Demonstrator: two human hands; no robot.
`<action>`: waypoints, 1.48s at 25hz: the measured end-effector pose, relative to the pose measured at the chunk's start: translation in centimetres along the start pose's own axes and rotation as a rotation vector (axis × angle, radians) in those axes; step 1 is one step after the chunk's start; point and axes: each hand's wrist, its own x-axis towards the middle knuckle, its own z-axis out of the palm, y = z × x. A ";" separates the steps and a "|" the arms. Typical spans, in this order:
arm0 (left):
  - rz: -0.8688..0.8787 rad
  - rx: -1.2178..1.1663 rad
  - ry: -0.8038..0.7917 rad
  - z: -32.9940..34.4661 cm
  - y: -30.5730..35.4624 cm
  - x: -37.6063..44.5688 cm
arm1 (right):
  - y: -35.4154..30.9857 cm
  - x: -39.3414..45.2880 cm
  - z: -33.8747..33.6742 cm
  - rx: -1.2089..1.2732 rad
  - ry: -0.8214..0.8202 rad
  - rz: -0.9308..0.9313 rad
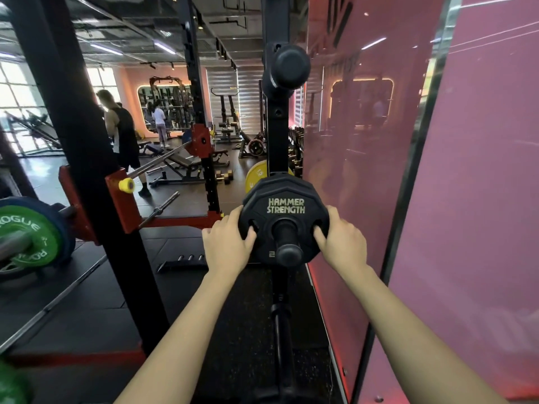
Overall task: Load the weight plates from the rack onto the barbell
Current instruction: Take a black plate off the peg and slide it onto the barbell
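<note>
A black Hammer Strength weight plate (284, 196) hangs on a storage peg (287, 243) of the black rack upright (277, 135). My left hand (227, 243) grips its left edge, fingers hooked into a grip hole. On the plate's right side my right hand (339, 243) does the same. The barbell (14, 243) lies at the far left, its sleeve carrying a green Rogue plate (32, 237) with a blue plate behind it.
A pink glossy wall panel (437, 199) stands close on the right. Another peg (288, 68) sticks out higher on the upright, and a yellow plate (255, 177) sits behind it. A black rack post (96, 170) rises at left. Two people stand far back.
</note>
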 end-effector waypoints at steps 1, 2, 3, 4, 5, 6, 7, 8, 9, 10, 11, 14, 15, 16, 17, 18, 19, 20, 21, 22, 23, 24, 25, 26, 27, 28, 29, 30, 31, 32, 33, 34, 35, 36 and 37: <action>-0.004 -0.011 -0.001 -0.6 0.2 -0.6 | 0.1 -0.7 -0.4 0.010 0.006 -0.008; -0.009 -0.027 0.004 -1.2 0.5 -1.2 | 0.1 -1.3 -0.8 0.021 0.013 -0.016; -0.018 -0.049 0.009 -1.9 0.7 -1.6 | 0.0 -1.8 -1.3 0.036 0.021 -0.021; -0.029 -0.069 0.007 -2.7 0.9 -2.0 | -0.1 -2.3 -1.6 0.058 0.027 -0.020; -0.038 -0.085 -0.006 -3.5 1.0 -2.4 | -0.2 -2.9 -2.1 0.083 0.031 -0.019; -0.040 -0.098 -0.022 -4.2 1.1 -2.8 | -0.2 -3.5 -2.5 0.107 0.030 -0.022; -0.042 -0.112 -0.039 -4.9 1.1 -3.3 | -0.2 -4.2 -2.9 0.129 0.023 -0.027; -0.041 -0.131 -0.050 -5.5 1.1 -3.8 | -0.3 -4.9 -3.4 0.149 0.020 -0.026; -0.044 -0.152 -0.057 -6.1 1.1 -4.3 | -0.3 -5.6 -4.0 0.167 0.025 -0.020; -0.050 -0.163 -0.063 -6.7 1.3 -5.0 | -0.4 -6.5 -4.7 0.175 0.034 -0.015; -0.057 -0.158 -0.059 -7.3 1.5 -5.8 | -0.5 -7.4 -5.3 0.171 0.037 -0.012; -0.053 -0.156 -0.026 -9.2 2.0 -8.8 | -0.7 -11.0 -6.7 0.110 0.009 -0.008; -0.041 -0.166 -0.024 -10.0 2.1 -9.8 | -0.9 -12.4 -7.1 0.091 -0.002 0.002; -0.025 -0.170 -0.025 -11.0 2.1 -10.7 | -1.2 -13.7 -7.4 0.074 -0.007 0.014; -0.013 -0.172 -0.027 -11.9 1.9 -11.4 | -1.7 -14.8 -7.9 0.059 -0.008 0.028; -0.005 -0.176 -0.026 -12.9 1.5 -12.0 | -2.4 -15.7 -8.6 0.052 -0.001 0.041; 0.001 -0.188 -0.022 -13.8 1.2 -12.5 | -3.2 -16.4 -9.4 0.058 0.012 0.051; 0.004 -0.207 -0.021 -14.9 0.8 -13.0 | -4.1 -17.1 -10.5 0.071 0.028 0.051; 0.002 -0.231 -0.018 -16.3 0.1 -13.7 | -5.4 -18.1 -11.6 0.080 0.043 0.044; -0.009 -0.250 -0.005 -17.8 -0.6 -14.6 | -6.9 -19.1 -12.7 0.081 0.053 0.028; -0.029 -0.263 0.011 -19.2 -1.4 -15.5 | -8.5 -20.1 -13.7 0.077 0.061 0.017; -0.055 -0.266 0.025 -20.7 -2.2 -16.3 | -9.9 -21.0 -14.5 0.075 0.070 0.009; -0.076 -0.260 0.038 -22.3 -3.0 -17.1 | -11.4 -22.0 -15.2 0.075 0.074 -0.001; -0.090 -0.252 0.051 -23.9 -3.7 -17.9 | -12.9 -22.9 -15.7 0.080 0.074 -0.019; -0.101 -0.249 0.056 -25.5 -4.5 -18.7 | -14.2 -23.7 -15.9 0.095 0.066 -0.034; -0.113 -0.250 0.060 -27.1 -5.2 -19.3 | -15.4 -24.5 -16.1 0.119 0.056 -0.042; -0.133 -0.256 0.070 -28.7 -6.2 -20.0 | -16.7 -25.2 -16.1 0.147 0.048 -0.049; -0.165 -0.265 0.082 -30.2 -7.2 -20.7 | -18.2 -25.8 -16.2 0.177 0.040 -0.062; -0.207 -0.266 0.095 -31.9 -8.5 -21.5 | -19.9 -26.5 -16.2 0.215 0.029 -0.083; -0.246 -0.254 0.110 -33.6 -9.7 -22.4 | -21.7 -27.2 -16.4 0.251 0.014 -0.108; -0.284 -0.238 0.129 -35.2 -11.0 -23.2 | -23.5 -27.8 -16.4 0.287 0.000 -0.136; -0.322 -0.221 0.153 -36.8 -12.1 -24.1 | -25.2 -28.3 -16.4 0.325 -0.015 -0.168; -0.360 -0.208 0.181 -38.5 -13.1 -24.9 | -27.0 -28.8 -16.3 0.365 -0.028 -0.198; -0.390 -0.194 0.209 -40.0 -14.0 -25.6 | -28.5 -29.2 -16.2 0.401 -0.036 -0.221; -0.414 -0.174 0.241 -41.4 -14.7 -26.4 | -29.9 -29.7 -16.1 0.436 -0.044 -0.248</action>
